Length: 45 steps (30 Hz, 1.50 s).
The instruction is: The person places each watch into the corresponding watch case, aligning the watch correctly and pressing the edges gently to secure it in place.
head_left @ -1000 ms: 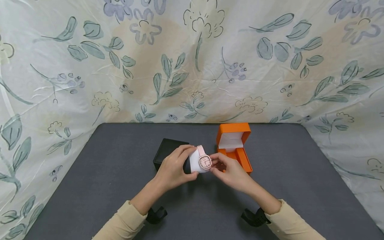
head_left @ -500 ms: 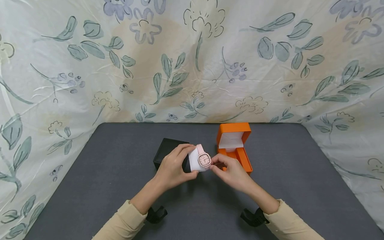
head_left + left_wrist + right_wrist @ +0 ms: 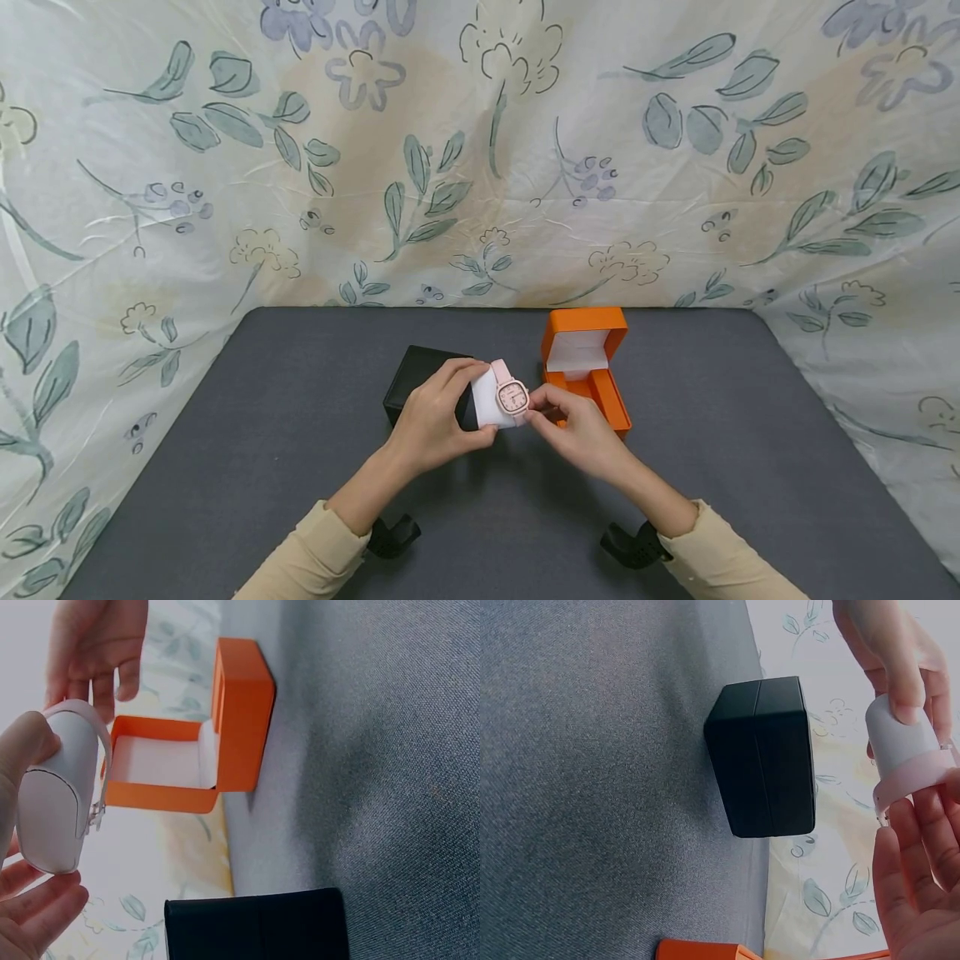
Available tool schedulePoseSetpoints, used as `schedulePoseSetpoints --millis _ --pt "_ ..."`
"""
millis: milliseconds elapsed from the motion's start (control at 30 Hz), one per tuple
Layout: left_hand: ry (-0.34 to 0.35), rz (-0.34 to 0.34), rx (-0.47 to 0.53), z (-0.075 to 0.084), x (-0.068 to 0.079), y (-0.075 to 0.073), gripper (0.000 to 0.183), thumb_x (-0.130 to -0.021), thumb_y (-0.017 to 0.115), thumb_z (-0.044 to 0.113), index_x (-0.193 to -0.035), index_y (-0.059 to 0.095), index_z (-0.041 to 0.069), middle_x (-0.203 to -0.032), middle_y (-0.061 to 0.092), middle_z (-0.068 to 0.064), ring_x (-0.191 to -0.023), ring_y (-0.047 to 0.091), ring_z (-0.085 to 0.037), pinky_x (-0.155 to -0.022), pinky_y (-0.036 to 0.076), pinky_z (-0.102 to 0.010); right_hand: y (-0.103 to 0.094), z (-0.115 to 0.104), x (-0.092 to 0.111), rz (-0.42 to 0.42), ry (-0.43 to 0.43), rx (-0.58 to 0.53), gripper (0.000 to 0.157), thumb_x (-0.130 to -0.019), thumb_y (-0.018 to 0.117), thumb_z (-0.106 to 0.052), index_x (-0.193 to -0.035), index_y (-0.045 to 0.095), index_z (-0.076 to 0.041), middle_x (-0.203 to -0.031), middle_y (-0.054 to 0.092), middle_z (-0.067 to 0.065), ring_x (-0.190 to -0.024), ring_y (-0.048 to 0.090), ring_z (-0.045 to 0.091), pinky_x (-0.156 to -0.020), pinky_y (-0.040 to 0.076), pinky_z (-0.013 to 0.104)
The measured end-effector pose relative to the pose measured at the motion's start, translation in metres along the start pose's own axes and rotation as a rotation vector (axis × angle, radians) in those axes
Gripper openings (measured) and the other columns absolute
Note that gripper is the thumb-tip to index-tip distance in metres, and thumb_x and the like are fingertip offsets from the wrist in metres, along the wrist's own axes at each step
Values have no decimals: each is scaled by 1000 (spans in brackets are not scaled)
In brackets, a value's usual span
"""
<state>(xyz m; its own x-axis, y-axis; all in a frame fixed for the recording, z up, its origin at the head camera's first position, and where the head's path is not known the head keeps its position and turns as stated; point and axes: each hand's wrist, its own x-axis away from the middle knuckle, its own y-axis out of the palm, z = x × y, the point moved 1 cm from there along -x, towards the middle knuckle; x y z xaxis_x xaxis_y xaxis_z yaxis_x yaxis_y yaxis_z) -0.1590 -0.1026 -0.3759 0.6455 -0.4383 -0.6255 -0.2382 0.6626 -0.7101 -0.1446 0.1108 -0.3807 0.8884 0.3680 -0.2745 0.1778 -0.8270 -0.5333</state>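
Observation:
A pink wristwatch [image 3: 512, 397] with a squarish face is strapped around a white watch cushion [image 3: 486, 402]. My left hand [image 3: 431, 417] grips the cushion between thumb and fingers at its left end, holding it above the table. From the other side, my right hand [image 3: 573, 423] pinches the edge of the watch with thumb and fingertips. In the left wrist view the pink strap hangs a little away from the cushion [image 3: 49, 817], with a small metal buckle [image 3: 95, 815] at its underside. The right wrist view shows the strap [image 3: 915, 778] ringing the cushion near my right fingers.
An orange box [image 3: 611, 400] stands with its lid up behind my right hand, white lining inside the lid. Behind my left hand lies a closed black box [image 3: 422, 375]. Both are on the grey table [image 3: 300, 392], with a floral cloth [image 3: 420, 208] rising at its back edge.
My right fingertips have closed in against the watch's edge. The watch and cushion have shifted and tilted very slightly; the left hand keeps its grip, and both boxes stay put.

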Motion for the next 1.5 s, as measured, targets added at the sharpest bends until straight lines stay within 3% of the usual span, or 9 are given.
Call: schedulePoseSetpoints --millis 567,900,1133,1300,1500 --pt "6 59 25 1 1 2 63 -61 77 26 -118 57 7 -116 55 -4 -96 58 -14 -75 51 -30 6 1 1 10 13 -13 7 -86 64 -11 -90 60 -14 -79 57 -3 -65 51 14 -58 47 25" --pt "-5 55 7 1 4 7 65 -61 79 26 -118 57 6 -115 55 -5 -98 58 -14 -79 51 -29 7 0 2 29 -10 13 11 -84 66 -10 -88 59 -16 -82 52 -5 -66 50 11 -58 47 23" --pt "11 60 -7 3 3 9 64 -59 81 25 -116 58 5 -115 56 -5 -98 58 -15 -79 51 -29 7 0 2 21 4 10 17 -82 68 -7 -91 55 -15 -87 55 -4 -74 55 9 -62 50 25" --pt "14 51 3 3 2 9 65 -60 81 27 -117 58 6 -115 55 -5 -99 58 -15 -79 51 -29 5 4 2 0 9 -30 24 -83 67 -7 -102 54 -12 -96 57 1 -81 59 11 -69 53 27" --pt "21 14 14 4 2 7 66 -61 81 30 -119 57 8 -116 55 -4 -98 58 -13 -79 52 -29 3 8 2 -43 5 -89 49 -83 67 -8 -127 46 -13 -120 52 7 -90 59 17 -73 53 29"
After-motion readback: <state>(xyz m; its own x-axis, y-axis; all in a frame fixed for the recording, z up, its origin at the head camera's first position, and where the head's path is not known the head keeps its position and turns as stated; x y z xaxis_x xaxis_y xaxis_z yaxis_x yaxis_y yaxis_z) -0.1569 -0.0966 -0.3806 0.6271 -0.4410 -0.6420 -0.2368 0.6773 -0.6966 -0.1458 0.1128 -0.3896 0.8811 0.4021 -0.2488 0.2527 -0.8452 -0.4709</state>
